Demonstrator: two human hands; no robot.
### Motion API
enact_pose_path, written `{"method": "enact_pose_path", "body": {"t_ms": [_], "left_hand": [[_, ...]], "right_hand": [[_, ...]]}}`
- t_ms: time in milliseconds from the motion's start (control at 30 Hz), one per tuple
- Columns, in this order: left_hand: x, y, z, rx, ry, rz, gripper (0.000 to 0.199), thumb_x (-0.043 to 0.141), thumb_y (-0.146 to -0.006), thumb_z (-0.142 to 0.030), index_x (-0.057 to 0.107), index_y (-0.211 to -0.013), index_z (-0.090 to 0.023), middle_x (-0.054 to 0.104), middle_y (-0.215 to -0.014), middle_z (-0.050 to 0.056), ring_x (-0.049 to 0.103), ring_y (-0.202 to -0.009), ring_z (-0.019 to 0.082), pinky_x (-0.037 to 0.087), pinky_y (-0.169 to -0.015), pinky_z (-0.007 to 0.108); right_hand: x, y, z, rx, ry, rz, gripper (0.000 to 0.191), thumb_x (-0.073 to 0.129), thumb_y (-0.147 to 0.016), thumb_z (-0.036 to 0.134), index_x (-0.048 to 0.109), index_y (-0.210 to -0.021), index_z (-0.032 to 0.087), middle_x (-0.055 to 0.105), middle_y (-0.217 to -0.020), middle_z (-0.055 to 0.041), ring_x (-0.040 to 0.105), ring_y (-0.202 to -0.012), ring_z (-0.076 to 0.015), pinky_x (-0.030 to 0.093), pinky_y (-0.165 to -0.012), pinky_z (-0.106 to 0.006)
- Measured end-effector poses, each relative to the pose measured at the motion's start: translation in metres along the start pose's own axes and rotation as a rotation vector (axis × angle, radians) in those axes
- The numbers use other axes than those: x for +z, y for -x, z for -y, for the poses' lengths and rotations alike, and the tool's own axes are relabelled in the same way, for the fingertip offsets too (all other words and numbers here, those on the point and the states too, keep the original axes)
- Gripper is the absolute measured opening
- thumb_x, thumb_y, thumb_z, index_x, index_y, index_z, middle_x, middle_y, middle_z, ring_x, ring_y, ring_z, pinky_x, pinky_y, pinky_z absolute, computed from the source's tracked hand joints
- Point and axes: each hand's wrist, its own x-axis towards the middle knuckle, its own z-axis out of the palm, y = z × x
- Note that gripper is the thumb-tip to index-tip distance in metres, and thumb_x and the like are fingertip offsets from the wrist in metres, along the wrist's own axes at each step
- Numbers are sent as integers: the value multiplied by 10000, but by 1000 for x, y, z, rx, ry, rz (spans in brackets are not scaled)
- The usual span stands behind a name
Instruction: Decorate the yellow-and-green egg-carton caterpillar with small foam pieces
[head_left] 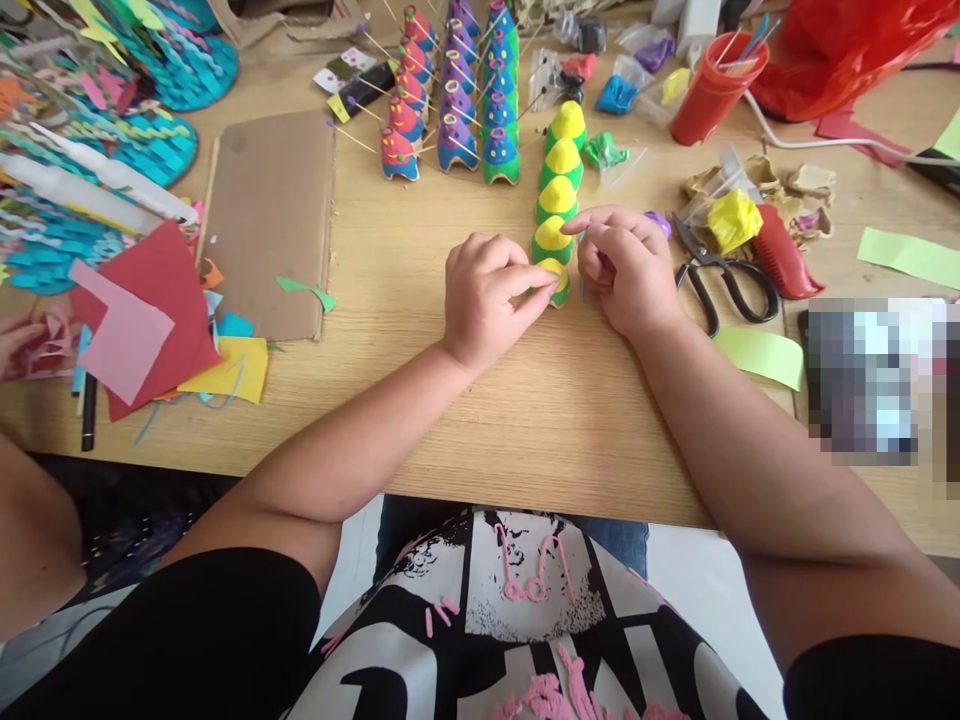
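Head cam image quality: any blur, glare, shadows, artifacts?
Head view: left hand and right hand reasonably sharp, no obvious motion smear; head view: lighting even, only soft shadows on the wooden table near the hands; head view: bright sheen on the red plastic bag; head view: pixelated patch at right hides whatever lies there.

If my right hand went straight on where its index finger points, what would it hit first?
Your right hand would probably meet the second-nearest yellow-topped piece; depth is unclear, and they may be touching.
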Motion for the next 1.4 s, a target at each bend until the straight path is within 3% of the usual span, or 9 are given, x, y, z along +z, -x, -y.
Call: {"method": "enact_pose_path", "body": {"t_ms": [367,800,1033,1200,1400], "left_hand": [[-3,0,-1,-24,36,36,169,707,-1034,-444,803,-986,-314,683,-923,21,639,-987,228,522,-1028,485],[-12,-5,-1,-64,138,33,219,624,-1084,-460,779,-1030,-315,745,-909,27,701,-959,224,562,-992,488],[-9,-2,-4,-22,65,75,97,760,-1000,-401,759,-1018,-306,716,-964,17,668,-1037,254,530,-1064,520],[-7,-2,-5,-37,69,109,102,737,-1017,-404,750,-1023,-302,678,-972,28,648,-1083,268,478,-1129,542],[-8,-4,-10,-50,-25,145,199,665,-1060,-446,758,-1005,-279,675,-963,35,666,-1080,274,484,-1079,512]], "right_hand": [[2,0,1,-8,19,-28,487,732,-860,742,664,-744,273,399,-530,34,279,-485,-126,228,-453,-337],[1,0,0,0,18,-28,437,750,-874,692,693,-793,266,437,-534,33,324,-495,-131,238,-457,-343],[0,0,-1,-29,-6,24,438,721,-912,692,648,-780,281,370,-534,46,244,-467,-117,193,-437,-341],[0,0,-1,-24,-26,32,449,746,-876,713,665,-782,281,361,-525,40,256,-491,-125,202,-447,-338],[1,0,0,-4,-5,1,424,752,-853,667,657,-772,262,393,-538,44,260,-508,-119,211,-480,-324]]}}
